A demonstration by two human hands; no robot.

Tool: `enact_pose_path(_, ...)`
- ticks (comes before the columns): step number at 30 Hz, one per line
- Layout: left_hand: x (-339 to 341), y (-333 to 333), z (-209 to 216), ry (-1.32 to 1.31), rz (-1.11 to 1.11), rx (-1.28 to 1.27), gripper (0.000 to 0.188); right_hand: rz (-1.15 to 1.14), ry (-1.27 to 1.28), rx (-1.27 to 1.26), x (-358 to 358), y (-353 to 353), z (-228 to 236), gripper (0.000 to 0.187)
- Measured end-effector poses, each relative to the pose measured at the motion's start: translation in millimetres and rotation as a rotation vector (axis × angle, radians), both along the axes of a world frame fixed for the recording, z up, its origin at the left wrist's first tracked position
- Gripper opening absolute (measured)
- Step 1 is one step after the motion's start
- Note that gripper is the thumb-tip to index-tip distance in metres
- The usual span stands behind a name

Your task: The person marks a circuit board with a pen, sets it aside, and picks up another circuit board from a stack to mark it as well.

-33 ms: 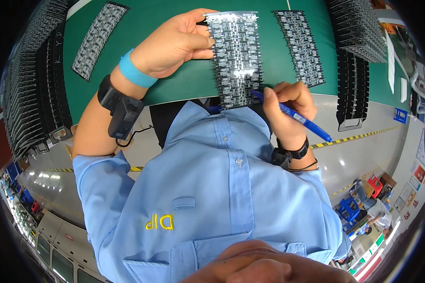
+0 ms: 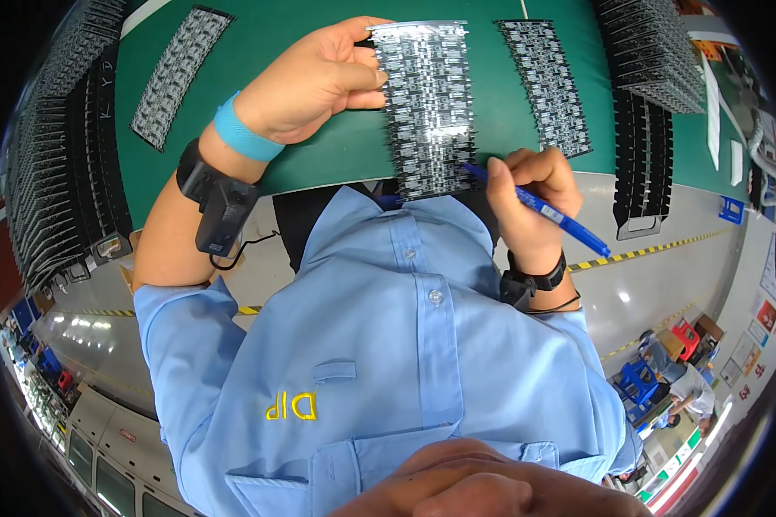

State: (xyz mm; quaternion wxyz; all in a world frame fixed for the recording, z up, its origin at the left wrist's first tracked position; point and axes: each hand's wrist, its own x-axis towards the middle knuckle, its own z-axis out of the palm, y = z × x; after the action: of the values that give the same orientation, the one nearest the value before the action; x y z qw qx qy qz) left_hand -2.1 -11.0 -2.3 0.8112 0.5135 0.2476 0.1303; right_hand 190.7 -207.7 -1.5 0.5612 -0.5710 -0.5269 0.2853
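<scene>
A black circuit board panel point(image 2: 427, 103), packed with rows of small pale parts, is held slightly above the green table, its near end by my shirt front. My left hand point(image 2: 328, 82) is closed on the panel's left edge near the far end; some fingertips are hidden behind it. My right hand point(image 2: 535, 194) grips a blue pen point(image 2: 565, 224) between thumb and fingers. The pen's tip end reaches the panel's lower right edge; whether it touches I cannot tell. Bright glare lies on the panel's middle.
Similar panels lie on the green table point(image 2: 315, 168): one at the left point(image 2: 181, 77), another at the right point(image 2: 545, 86). Black slotted racks point(image 2: 642, 164) stand at both sides, the left rack point(image 2: 52, 181) filled with upright boards. A blue stool point(image 2: 638, 383) is at lower right.
The panel and my left hand have shifted very slightly left. My right hand with the pen has moved a little to the right.
</scene>
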Motion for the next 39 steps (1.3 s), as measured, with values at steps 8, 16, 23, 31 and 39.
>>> enact_pose_path(8,-0.3,5.4,1.3,0.018,0.056,-0.001,0.050,0.012,0.012,-0.039,15.7,-4.9,-5.2,0.029)
enact_pose_path(16,-3.3,12.3,-1.4,0.008,0.010,-0.014,0.054,0.051,-0.112,0.004,18.0,-2.4,-7.0,0.029)
enact_pose_path(23,-4.3,12.7,-1.5,-0.008,-0.006,-0.026,0.054,0.077,-0.164,0.020,22.5,-2.3,-7.9,0.029)
enact_pose_path(31,-4.9,12.8,-3.3,-0.012,0.004,-0.026,0.054,0.095,-0.208,0.027,22.9,-1.2,-7.3,0.030)
enact_pose_path(39,-6.0,13.9,-5.4,-0.026,-0.010,-0.015,0.055,0.081,-0.232,0.023,21.3,-0.4,-7.2,0.030)
